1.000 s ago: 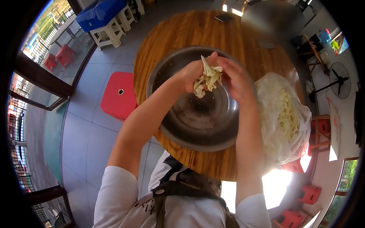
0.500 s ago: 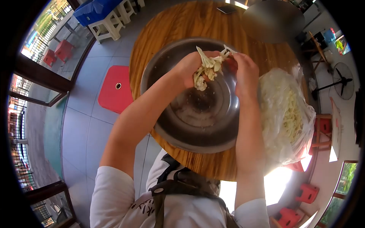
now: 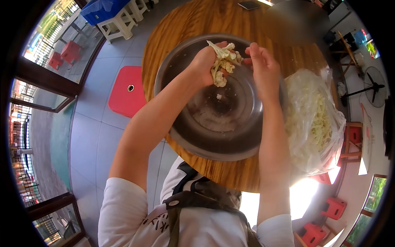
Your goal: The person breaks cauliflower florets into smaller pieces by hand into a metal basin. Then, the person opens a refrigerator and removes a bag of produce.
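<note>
My left hand (image 3: 205,62) is closed around several cauliflower florets (image 3: 224,61), pale stems upward and bumpy heads hanging down over the bowl. Just to their right is my right hand (image 3: 264,68), fingers curled in and thumb close to them; whether anything sits between the fingertips is hidden. Both hands are above a wide steel bowl (image 3: 222,144). A small white cauliflower bit (image 3: 219,96) shows against the bowl's inside, beneath the florets; wet specks are scattered around the bottom.
The bowl stands on a round wooden table (image 3: 173,31). To its right is a clear plastic bag (image 3: 314,123) full of pale cut pieces. A phone (image 3: 249,5) lies at the far edge. A red stool (image 3: 127,91) stands left, and a black fan (image 3: 373,87) at right.
My right hand has come away from the florets, where it had pinched a stem. A small white bit now shows in the bowl. The view has shifted slightly.
</note>
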The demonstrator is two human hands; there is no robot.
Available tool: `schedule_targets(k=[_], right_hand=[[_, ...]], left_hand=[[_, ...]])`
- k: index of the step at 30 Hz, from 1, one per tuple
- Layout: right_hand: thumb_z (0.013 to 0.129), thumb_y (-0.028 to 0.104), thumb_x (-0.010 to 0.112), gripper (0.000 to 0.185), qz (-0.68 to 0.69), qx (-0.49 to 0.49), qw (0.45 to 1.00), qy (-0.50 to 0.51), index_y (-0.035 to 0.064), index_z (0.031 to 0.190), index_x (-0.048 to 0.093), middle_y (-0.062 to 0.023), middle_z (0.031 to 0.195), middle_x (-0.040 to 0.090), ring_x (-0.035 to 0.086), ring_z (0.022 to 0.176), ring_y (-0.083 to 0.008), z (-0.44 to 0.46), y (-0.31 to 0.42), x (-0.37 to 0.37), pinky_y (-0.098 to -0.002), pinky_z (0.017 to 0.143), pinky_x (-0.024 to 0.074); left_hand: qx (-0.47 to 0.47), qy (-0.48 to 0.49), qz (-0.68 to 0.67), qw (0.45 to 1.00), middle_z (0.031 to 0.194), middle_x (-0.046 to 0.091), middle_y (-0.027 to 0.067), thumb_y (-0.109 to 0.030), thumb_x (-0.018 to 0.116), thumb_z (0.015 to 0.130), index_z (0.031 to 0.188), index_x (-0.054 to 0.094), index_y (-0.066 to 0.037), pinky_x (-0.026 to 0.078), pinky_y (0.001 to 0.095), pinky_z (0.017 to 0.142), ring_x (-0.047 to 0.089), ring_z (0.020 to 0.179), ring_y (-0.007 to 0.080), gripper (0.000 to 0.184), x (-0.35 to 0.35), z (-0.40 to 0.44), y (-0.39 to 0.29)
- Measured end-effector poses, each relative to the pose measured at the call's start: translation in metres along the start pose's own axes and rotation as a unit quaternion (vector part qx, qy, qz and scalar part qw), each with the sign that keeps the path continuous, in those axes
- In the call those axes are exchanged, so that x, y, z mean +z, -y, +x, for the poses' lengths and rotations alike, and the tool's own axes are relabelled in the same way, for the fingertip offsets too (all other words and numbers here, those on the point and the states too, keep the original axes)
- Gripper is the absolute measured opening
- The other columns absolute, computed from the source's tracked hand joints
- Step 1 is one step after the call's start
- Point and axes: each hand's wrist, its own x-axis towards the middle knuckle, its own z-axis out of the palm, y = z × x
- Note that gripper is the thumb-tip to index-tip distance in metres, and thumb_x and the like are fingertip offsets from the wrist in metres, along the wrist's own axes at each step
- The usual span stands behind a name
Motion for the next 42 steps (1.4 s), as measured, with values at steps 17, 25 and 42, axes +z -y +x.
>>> schedule_targets(k=[17, 25, 42], right_hand=[[0.083, 0.019, 0.061, 0.017, 0.283, 0.18, 0.941, 0.048, 0.0055, 0.093, 0.061, -0.0021, 0.081, 0.061, 0.058, 0.068, -0.0111, 0.008, -0.002, -0.008, -0.0224, 0.061, 0.0457], [0.087, 0.035, 0.058, 0.029, 0.217, 0.196, 0.956, 0.008, 0.0067, 0.092, 0.058, -0.0015, 0.08, 0.06, 0.057, 0.066, -0.0101, 0.006, 0.001, -0.005, -0.0221, 0.056, 0.0447], [0.092, 0.037, 0.049, 0.038, 0.053, 0.102, 0.992, -0.049, 0.0008, 0.097, 0.058, -0.0048, 0.086, 0.062, 0.057, 0.072, -0.0108, 0.01, -0.009, -0.005, -0.025, 0.066, 0.0446]], left_hand=[[-0.041, 0.091, 0.018, 0.995, 0.079, 0.058, 0.0047, -0.027, 0.052, 0.088, 0.097, 0.054, -0.005, 0.04, 0.0237, 0.037, 0.056, 0.058, 0.0131, 0.024, 0.003, -0.005, 0.0], [0.007, 0.143, 0.064, 0.988, 0.079, 0.058, 0.004, -0.026, 0.059, 0.086, 0.093, 0.055, -0.005, 0.042, 0.0205, 0.04, 0.055, 0.059, 0.0103, 0.022, 0.009, -0.011, 0.0], [0.091, 0.0, 0.047, 0.995, 0.078, 0.056, 0.0019, -0.017, 0.056, 0.087, 0.091, 0.053, -0.011, 0.037, 0.0228, 0.041, 0.054, 0.061, 0.0102, 0.008, 0.003, -0.003, 0.001]])
